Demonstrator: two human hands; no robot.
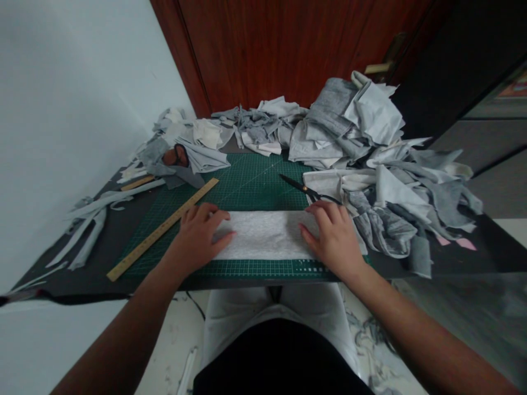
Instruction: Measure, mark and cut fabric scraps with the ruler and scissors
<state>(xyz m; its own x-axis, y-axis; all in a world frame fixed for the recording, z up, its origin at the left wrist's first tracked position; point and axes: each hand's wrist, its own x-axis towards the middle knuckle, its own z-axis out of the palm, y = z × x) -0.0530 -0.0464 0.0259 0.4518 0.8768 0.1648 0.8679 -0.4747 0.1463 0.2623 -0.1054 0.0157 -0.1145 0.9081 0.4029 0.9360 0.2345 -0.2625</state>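
Far left: pale grey fabric strips (pixel 88 230) lie loose on my dark surface (pixel 88 282), and a smaller pile of offcuts (pixel 185 142) sits further back. A dark looped handle shows in that pile, too buried for me to name.

Ruler: a wooden ruler (pixel 142 248) lies diagonally across the left of the mat, just beside my left hand, not under it.

Left grip: my left grip (pixel 195 238) is open wide and flat, fingers spread, with the fingertips resting on the left end of the fabric. It holds nothing.

Fabric: a grey fabric panel (pixel 265 236) lies flat between my hands, across the near part of a green cutting mat (pixel 242 181).

How to hold it: I keep both palms low and press evenly outward, so that the cloth stays smooth and square to the mat's grid lines.

Right grip: my right grip (pixel 333 241) is also open, its fingers spread on the right end of the panel. It closes on nothing.

Scissors: black scissors (pixel 307 190) lie on the mat just beyond my right hand, untouched.

Far right: a heap of grey and white offcuts (pixel 395 203) rises on the surface, below a wooden door (pixel 263 49).
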